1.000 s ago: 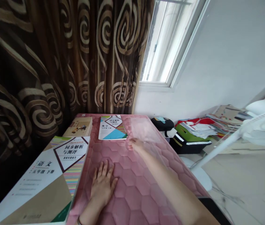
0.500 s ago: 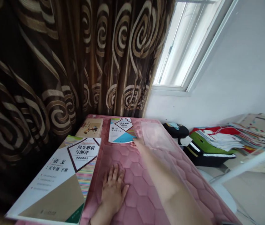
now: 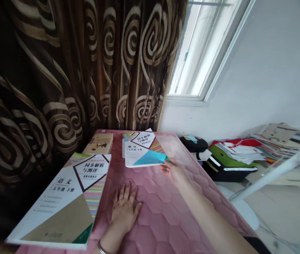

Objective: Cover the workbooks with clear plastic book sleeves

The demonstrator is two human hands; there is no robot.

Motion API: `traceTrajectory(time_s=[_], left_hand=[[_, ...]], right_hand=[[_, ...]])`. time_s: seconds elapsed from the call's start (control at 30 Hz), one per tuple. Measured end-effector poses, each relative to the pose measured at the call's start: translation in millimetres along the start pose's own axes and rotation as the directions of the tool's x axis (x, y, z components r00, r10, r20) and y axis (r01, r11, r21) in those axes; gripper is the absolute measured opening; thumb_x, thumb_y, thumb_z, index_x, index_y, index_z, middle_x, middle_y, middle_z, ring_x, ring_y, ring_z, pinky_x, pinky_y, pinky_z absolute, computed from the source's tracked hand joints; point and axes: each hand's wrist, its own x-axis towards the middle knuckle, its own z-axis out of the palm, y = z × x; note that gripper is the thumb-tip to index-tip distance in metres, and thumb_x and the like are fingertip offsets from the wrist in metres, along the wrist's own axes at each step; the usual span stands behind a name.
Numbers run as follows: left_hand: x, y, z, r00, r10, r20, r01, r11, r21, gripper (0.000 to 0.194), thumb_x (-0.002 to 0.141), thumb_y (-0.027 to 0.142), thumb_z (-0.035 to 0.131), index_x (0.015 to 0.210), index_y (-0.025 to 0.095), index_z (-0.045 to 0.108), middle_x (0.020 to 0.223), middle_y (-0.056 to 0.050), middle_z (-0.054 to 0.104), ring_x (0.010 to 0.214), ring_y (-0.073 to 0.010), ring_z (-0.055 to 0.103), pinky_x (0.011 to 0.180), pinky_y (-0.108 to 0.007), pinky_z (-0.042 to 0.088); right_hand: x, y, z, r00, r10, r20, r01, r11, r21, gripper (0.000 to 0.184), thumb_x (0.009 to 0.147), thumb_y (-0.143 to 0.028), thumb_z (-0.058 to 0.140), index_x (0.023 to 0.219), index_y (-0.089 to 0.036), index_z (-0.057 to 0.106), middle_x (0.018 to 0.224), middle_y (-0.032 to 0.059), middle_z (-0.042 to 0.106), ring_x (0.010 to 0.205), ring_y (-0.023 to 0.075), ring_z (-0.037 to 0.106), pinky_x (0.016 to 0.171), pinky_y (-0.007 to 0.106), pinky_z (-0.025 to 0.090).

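Note:
My right hand (image 3: 171, 170) pinches the lower right corner of a white-and-blue workbook (image 3: 139, 155), which is lifted a little and tilted. Part of another booklet (image 3: 123, 150) shows beneath its left edge. My left hand (image 3: 124, 208) lies flat, fingers spread, on the pink quilted cover (image 3: 155, 218), with a bracelet at the wrist. Left of it is a larger white-and-tan workbook (image 3: 59, 211) with a striped panel and a green corner. Behind that one sits a stack of tan books (image 3: 99, 144) with a small picture on top.
A dark curtain (image 3: 59, 70) with spiral patterns hangs along the left and back. To the right, past the table edge, are a black-and-green box (image 3: 226, 164), piled papers (image 3: 277, 144) and a white stand (image 3: 266, 180). A window (image 3: 197, 49) is behind.
My right hand has pulled the white-and-blue workbook's corner up and to the right, uncovering the booklet below. My left hand stays flat on the cover.

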Motion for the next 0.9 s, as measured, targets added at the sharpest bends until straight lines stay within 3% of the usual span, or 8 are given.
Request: traceTrajectory(time_s=[0.07,0.23,0.37,0.47,0.63,0.8,0.9], left_hand=[[-0.5,0.7,-2.1,1.000,-0.003,0.000,0.003,1.000,0.012,0.056,0.094,0.050,0.038,0.146,0.030,0.040,0.157,-0.007,0.031,0.145,-0.0299,0.027,0.115,-0.055,0.024],[-0.4,3.7,-7.0,1.000,0.000,0.010,0.000,0.999,0.032,0.055,0.094,0.050,0.038,0.145,0.029,0.041,0.157,-0.006,0.031,0.145,-0.0287,0.026,0.116,-0.053,0.024],[0.1,6.2,-7.7,1.000,-0.003,-0.012,0.004,0.998,0.056,0.055,0.094,0.048,0.041,0.145,0.029,0.041,0.157,-0.006,0.030,0.145,-0.0282,0.026,0.116,-0.053,0.022],[-0.2,6.8,-6.6,1.000,-0.009,-0.017,0.010,0.997,0.074,0.055,0.094,0.047,0.041,0.146,0.030,0.041,0.157,-0.006,0.031,0.145,-0.0276,0.027,0.116,-0.053,0.022],[0.0,5.4,-5.6,0.999,0.007,-0.038,-0.004,0.996,0.094,0.054,0.094,0.048,0.041,0.145,0.030,0.042,0.156,-0.006,0.033,0.144,-0.0273,0.028,0.117,-0.052,0.023],[-4.3,15.3,-12.0,0.997,0.032,-0.065,-0.025,0.994,0.102,0.049,0.094,0.038,0.042,0.141,0.023,0.049,0.154,-0.010,0.036,0.142,-0.0285,0.032,0.116,-0.053,0.025],[-15.8,30.0,-15.8,0.991,0.135,0.012,-0.135,0.991,-0.010,0.049,0.096,0.036,0.037,0.140,0.017,0.050,0.155,-0.011,0.035,0.141,-0.0236,0.035,0.116,-0.042,0.032]], right_hand=[[-40.6,8.6,-37.8,0.999,0.005,-0.033,-0.002,0.995,0.104,0.035,0.066,-0.038,0.080,0.086,-0.020,0.057,0.067,-0.0018,0.064,0.059,0.0136,0.065,0.052,0.022,0.054],[-136.2,47.6,-122.1,0.972,0.124,-0.199,-0.114,0.992,0.060,0.044,0.055,-0.050,0.082,0.082,-0.023,0.059,0.061,-0.0015,0.064,0.056,0.0162,0.064,0.048,0.024,0.051],[-169.3,70.4,-163.9,0.917,0.340,-0.208,-0.367,0.924,-0.109,0.047,0.053,-0.053,0.076,0.088,-0.024,0.061,0.058,0.0008,0.065,0.054,0.0219,0.066,0.051,0.032,0.054],[-164.7,68.5,-179.6,0.909,0.379,-0.174,-0.415,0.855,-0.311,0.043,0.054,-0.053,0.071,0.085,-0.025,0.062,0.066,0.0027,0.069,0.064,0.0261,0.070,0.056,0.035,0.056],[-122.5,40.7,-180.2,0.978,0.210,0.003,-0.145,0.687,-0.712,0.037,0.073,-0.058,0.058,0.080,-0.024,0.069,0.082,0.0053,0.074,0.081,0.0263,0.070,0.064,0.031,0.054],[-79.4,33.2,-162.4,0.991,0.125,-0.051,-0.103,0.457,-0.884,0.045,0.092,-0.049,0.039,0.085,-0.019,0.071,0.093,0.0107,0.074,0.090,0.0262,0.069,0.073,0.031,0.050],[-73.7,43.4,-153.6,0.996,0.053,-0.066,-0.080,0.351,-0.933,0.044,0.098,-0.035,0.028,0.101,-0.014,0.067,0.103,0.0157,0.072,0.098,0.0261,0.068,0.076,0.031,0.048]])
